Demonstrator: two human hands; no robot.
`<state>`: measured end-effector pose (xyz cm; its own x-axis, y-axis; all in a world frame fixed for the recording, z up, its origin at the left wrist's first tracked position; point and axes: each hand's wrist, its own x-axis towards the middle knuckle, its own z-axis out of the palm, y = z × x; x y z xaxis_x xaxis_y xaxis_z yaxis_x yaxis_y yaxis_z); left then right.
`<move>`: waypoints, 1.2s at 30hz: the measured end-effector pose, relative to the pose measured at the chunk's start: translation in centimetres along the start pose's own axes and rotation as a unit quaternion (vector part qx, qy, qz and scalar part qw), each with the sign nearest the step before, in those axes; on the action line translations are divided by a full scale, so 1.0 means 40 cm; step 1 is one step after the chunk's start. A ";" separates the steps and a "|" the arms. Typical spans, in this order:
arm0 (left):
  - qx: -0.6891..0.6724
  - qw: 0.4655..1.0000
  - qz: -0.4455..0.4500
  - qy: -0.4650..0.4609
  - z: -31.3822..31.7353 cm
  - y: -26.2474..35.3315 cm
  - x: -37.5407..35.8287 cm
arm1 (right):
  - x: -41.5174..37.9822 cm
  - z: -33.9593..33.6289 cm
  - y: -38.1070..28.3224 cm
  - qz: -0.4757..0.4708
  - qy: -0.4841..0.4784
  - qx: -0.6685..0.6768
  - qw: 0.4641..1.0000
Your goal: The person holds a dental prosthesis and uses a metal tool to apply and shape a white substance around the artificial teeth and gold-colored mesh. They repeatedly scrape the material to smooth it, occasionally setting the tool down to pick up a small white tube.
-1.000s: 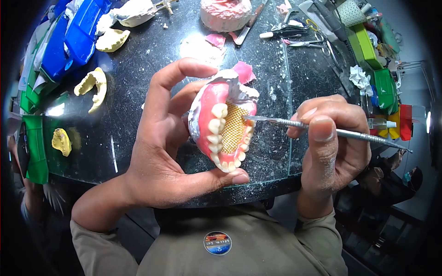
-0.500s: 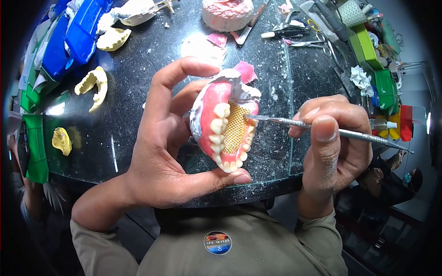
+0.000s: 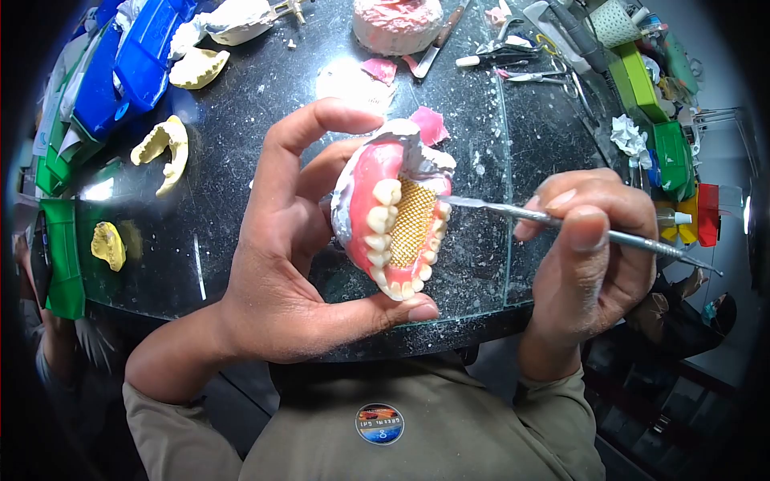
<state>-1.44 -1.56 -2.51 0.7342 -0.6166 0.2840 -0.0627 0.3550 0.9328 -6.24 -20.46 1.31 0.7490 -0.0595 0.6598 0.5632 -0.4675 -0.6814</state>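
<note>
Within the left hand (image 3: 269, 264)'s half-open grip, the denture model (image 3: 390, 163) bore set teeth (image 3: 378, 218), its gold mesh (image 3: 412, 221) uncovered; the right hand (image 3: 597, 268) closely pinched a wax carver (image 3: 513, 211).

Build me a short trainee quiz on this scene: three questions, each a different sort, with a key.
1. Which item is in the right hand? a) a paintbrush b) a slim metal tool c) a sheet of paper
2. Fill in: the left hand holds a dental model with a ____-coloured mesh between its rows of teeth.
3. True or false: the dental model stands on the table with no hand on it.

Key: 1 b; 2 gold; 3 false.
</note>
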 end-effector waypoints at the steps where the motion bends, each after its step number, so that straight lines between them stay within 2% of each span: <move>1: -0.001 1.000 0.002 -0.001 0.000 0.000 0.000 | 0.003 -0.003 -0.002 -0.006 0.010 0.003 1.000; 5: 0.018 1.000 -0.002 0.019 -0.002 0.006 0.000 | -0.004 -0.057 -0.009 -0.009 0.087 0.027 0.996; 7: 0.009 0.999 -0.015 0.047 0.004 0.005 -0.005 | -0.031 -0.114 0.004 0.002 0.119 -0.035 0.992; 10: 0.068 0.993 -0.038 0.087 0.017 0.025 0.003 | -0.105 -0.200 0.033 0.081 0.203 -0.066 0.974; 15: 0.143 0.986 -0.018 0.084 0.002 0.005 -0.011 | -0.244 -0.285 0.052 0.185 0.288 -0.116 0.932; 20: 0.135 0.979 -0.044 0.143 0.045 0.009 -0.007 | -0.284 -0.292 0.064 0.184 0.313 -0.125 0.923; 27: 0.181 0.972 -0.073 0.128 0.036 0.018 -0.009 | -0.281 -0.282 0.069 0.182 0.313 -0.167 0.917; 36: 0.120 0.980 -0.077 0.141 0.046 0.020 -0.009 | -0.281 -0.280 0.068 0.193 0.320 -0.161 0.914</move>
<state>-3.01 -2.35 -1.44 0.9026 -0.4198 0.0953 -0.0694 0.0766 0.9946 -17.04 -30.92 -4.42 0.4556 -0.7298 0.5098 0.0912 -0.5315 -0.8422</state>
